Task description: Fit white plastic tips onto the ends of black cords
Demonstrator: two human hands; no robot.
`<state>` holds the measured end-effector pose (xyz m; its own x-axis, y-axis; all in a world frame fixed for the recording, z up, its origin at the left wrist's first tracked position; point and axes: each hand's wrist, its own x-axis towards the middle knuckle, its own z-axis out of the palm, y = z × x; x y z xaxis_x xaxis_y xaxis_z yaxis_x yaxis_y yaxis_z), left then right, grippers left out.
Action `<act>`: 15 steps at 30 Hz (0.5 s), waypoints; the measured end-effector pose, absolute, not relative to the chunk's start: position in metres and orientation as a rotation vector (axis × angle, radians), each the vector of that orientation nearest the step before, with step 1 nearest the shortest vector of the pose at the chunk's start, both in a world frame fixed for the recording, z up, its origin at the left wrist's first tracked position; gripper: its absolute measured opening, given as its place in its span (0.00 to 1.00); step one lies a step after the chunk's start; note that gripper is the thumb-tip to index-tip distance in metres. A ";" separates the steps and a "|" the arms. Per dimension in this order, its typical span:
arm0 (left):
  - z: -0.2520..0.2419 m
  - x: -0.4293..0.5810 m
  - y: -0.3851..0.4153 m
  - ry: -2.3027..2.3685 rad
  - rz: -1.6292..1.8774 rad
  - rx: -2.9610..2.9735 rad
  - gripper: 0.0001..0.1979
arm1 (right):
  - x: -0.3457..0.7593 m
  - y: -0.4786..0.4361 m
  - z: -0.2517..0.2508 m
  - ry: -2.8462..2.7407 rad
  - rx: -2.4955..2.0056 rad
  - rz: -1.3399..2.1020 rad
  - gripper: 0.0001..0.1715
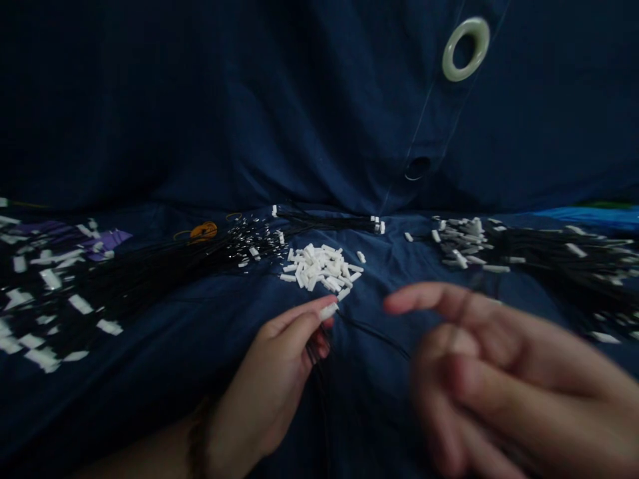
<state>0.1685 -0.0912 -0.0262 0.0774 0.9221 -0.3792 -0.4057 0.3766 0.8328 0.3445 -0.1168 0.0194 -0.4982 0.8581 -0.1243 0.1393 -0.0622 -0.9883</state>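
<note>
Left hand [272,379]: bare, the forearm bare down to the frame edge. A thin dark band [198,436] seems to circle the wrist, too dim to tell what it is. Right hand [499,392]: bare as well, heavily blurred, long slender fingers.

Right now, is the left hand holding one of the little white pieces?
Yes, the left hand pinches one small white piece at its fingertips, just below the white pile.
</note>
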 end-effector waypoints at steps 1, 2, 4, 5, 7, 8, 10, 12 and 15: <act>-0.023 0.169 -0.093 1.062 1.101 0.602 0.10 | 0.337 -0.117 0.019 -1.654 -1.028 1.610 0.13; -0.020 0.170 -0.096 1.063 1.113 0.583 0.09 | 0.330 -0.116 0.016 -1.712 -1.063 1.508 0.08; -0.020 0.173 -0.100 1.076 1.144 0.522 0.09 | 0.321 -0.112 0.007 -1.853 -1.151 1.266 0.07; -0.022 0.174 -0.101 1.083 1.157 0.486 0.09 | 0.319 -0.109 0.002 -1.911 -1.204 1.159 0.08; -0.027 0.176 -0.104 1.092 1.163 0.418 0.09 | 0.319 -0.104 -0.009 -1.975 -1.256 1.046 0.08; -0.030 0.177 -0.104 1.090 1.157 0.394 0.09 | 0.320 -0.102 -0.014 -1.987 -1.261 1.010 0.08; -0.035 0.179 -0.104 1.087 1.136 0.369 0.09 | 0.322 -0.100 -0.020 -1.999 -1.242 0.953 0.07; -0.037 0.179 -0.104 1.091 1.123 0.357 0.09 | 0.323 -0.100 -0.024 -2.010 -1.223 0.900 0.06; -0.034 0.179 -0.105 1.093 1.122 0.321 0.09 | 0.325 -0.105 -0.026 -2.049 -1.175 0.821 0.05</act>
<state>0.1792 -0.1047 -0.0340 0.0135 0.8425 -0.5385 -0.5601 0.4525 0.6939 0.3249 -0.1049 -0.0262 -0.4036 0.8901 0.2116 0.4974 0.4076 -0.7658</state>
